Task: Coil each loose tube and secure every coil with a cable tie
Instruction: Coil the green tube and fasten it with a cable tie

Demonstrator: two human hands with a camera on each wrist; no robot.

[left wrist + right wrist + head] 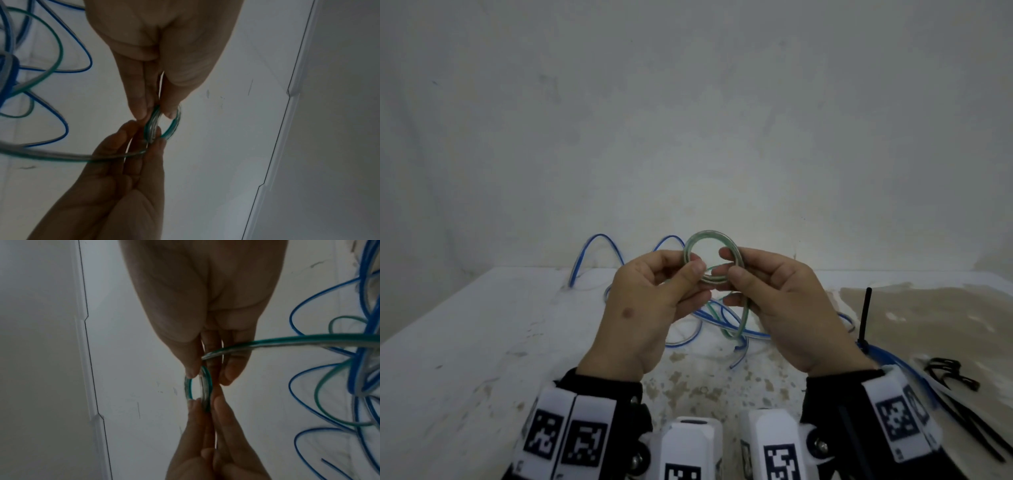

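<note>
Both hands hold a small green tube coil (pixel 710 255) above the table (pixel 465 325): left hand (pixel 650 305) pinches its left side, right hand (pixel 784 301) its right. Blue tubes (pixel 599 253) sprawl at the far edge; cable ties (pixel 962 401) lie near the right edge.

Clear, glossy plastic with a green stripe in the coiled tube (pixel 710 257); beneath it, smooth blue-striped tubes (pixel 599 253) on a matt, stained white table (pixel 465 342); right of the coil, matt black plastic cable ties (pixel 948 373)
</note>
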